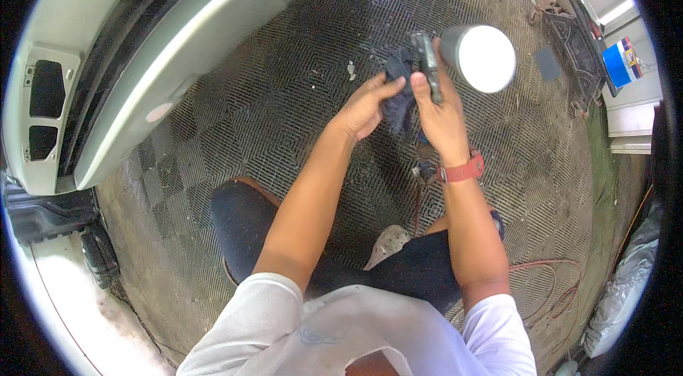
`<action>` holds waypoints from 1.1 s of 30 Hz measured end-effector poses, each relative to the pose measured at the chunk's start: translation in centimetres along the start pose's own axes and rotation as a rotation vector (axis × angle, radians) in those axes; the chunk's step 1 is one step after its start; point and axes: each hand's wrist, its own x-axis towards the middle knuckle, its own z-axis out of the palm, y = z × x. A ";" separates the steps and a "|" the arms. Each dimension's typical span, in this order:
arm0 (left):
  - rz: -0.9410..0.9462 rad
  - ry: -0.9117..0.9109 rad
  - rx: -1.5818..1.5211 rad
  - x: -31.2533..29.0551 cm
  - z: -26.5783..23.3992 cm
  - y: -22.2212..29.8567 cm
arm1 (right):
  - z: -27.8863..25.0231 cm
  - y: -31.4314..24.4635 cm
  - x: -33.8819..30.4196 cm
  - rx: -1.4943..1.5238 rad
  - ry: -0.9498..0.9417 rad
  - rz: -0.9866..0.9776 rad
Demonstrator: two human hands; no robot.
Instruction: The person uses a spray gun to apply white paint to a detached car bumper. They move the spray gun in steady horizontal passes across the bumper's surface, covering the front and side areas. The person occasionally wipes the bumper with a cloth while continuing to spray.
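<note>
My right hand point(441, 116) is closed around what looks like a paint spray gun point(429, 70), its metal body upright along my thumb. A round cup with a white lid point(486, 59) sits on the far right of that hand. Below the hand, near my red wristwatch point(461, 169), a dark hose fitting point(425, 168) hangs. My left hand point(364, 107) pinches a dark blue cloth point(398, 102) between thumb and fingers, close against the gun's left side. Whether the cloth touches the gun I cannot tell.
A pale vehicle bumper point(213, 41) curves along the left. Patterned matting point(249, 113) covers the floor. A red hose point(562, 273) coils at lower right. Farther right are a dark metal stand point(580, 56), a blue can point(622, 63) and a grey square sheet point(548, 63).
</note>
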 end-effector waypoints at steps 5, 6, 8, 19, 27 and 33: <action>0.169 0.241 -0.663 8.1 -5.4 2.0 | -1.7 -3.1 -1.0 0.109 0.085 0.208; 0.255 0.304 -0.811 10.1 -6.7 3.3 | -1.7 -3.8 -1.2 0.143 0.089 0.232; 0.493 0.255 -0.886 14.5 -9.1 6.7 | -1.1 -5.4 -1.8 0.198 0.090 0.251; 0.799 0.136 -1.311 20.3 -4.6 14.3 | 0.9 -6.0 -3.1 0.115 0.017 0.287; 0.960 0.023 -1.232 7.6 -13.1 14.5 | 3.2 -7.0 -2.6 0.244 -0.075 0.240; 1.008 0.379 -1.161 -3.1 -16.3 14.6 | 7.1 -7.3 -3.3 0.476 -0.334 0.212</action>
